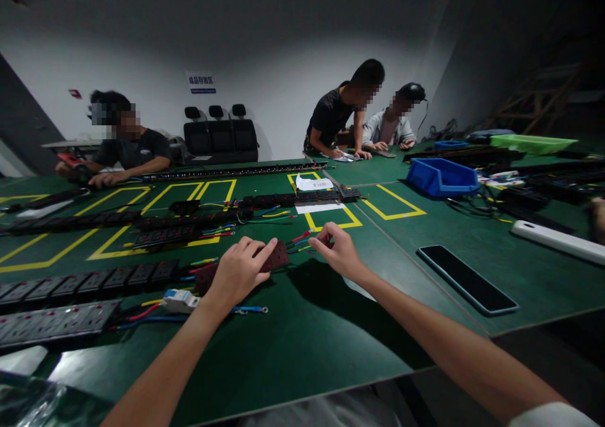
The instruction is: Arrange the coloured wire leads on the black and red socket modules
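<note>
Near the middle of the green table, a dark red socket strip (276,257) lies partly beneath my left hand (243,266). That hand's fingers wrap over the strip and hold it. Several thin coloured wires (300,240) with small end lugs come out of the strip's right end. My right hand (335,248) is at these wires, thumb and forefinger pinched close to their tips. Below my left hand, a white and blue breaker (181,300) rests among thicker wires. A blue wire (250,310) with a ring lug extends to the right beneath my left wrist.
Black socket strips (89,282) line the left side. A phone (467,279), a white bar (558,240) and a blue bin (443,177) are on the right. Papers (314,183) lie on a strip farther back. Three people are across the table; another hand shows at the right edge.
</note>
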{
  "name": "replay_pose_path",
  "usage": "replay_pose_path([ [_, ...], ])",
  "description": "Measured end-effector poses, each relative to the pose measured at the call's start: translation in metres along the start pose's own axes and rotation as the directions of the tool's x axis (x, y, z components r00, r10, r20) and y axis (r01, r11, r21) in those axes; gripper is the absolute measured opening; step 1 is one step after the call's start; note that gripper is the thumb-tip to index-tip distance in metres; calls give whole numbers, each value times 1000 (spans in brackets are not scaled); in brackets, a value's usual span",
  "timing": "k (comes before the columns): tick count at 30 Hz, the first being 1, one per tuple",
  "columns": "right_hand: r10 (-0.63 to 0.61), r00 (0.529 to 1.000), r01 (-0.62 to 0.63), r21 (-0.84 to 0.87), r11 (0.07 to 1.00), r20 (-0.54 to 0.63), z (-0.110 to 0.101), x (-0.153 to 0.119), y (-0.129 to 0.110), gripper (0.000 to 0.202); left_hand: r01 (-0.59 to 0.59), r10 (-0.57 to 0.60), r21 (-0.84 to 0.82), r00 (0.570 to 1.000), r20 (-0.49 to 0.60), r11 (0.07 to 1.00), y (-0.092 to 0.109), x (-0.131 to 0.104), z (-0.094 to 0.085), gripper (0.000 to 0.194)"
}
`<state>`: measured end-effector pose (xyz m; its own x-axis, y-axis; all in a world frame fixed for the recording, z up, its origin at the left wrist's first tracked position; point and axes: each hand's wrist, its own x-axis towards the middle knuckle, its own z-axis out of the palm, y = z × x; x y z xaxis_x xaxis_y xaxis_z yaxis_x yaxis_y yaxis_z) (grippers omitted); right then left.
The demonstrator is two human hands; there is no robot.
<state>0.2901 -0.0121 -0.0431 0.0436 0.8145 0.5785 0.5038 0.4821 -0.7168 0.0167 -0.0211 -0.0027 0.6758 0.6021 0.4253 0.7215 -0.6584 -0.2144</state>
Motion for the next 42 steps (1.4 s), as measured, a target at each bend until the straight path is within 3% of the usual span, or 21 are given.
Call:
replay_pose_path([
  [4,4,1000,-4,-11,1000,-24,-2,0,0,29,15,-15,-7,1000,-7,1000,-1,-1,0,85],
  [9,147,988,-139,123,983,-53,-4,4,7,35,47,-46,9,998,-32,999,-1,-1,-2,80],
  [18,258,966,-259,163,952,23,1,4,16,40,58,-56,30,996,-70,998,-2,-1,-3,78],
  [25,81,997,-80,19,997,-9,-2,1,7,37,38,-37,13,999,-23,999,-2,-1,-1,79],
  [35,-140,990,139,-53,989,-14,-1,-5,-10,34,34,-34,1,999,-12,999,-2,-1,3,79],
  [42,-118,992,115,-77,990,-32,-3,-4,-4,37,48,-48,-3,999,-3,999,-4,-1,1,80],
])
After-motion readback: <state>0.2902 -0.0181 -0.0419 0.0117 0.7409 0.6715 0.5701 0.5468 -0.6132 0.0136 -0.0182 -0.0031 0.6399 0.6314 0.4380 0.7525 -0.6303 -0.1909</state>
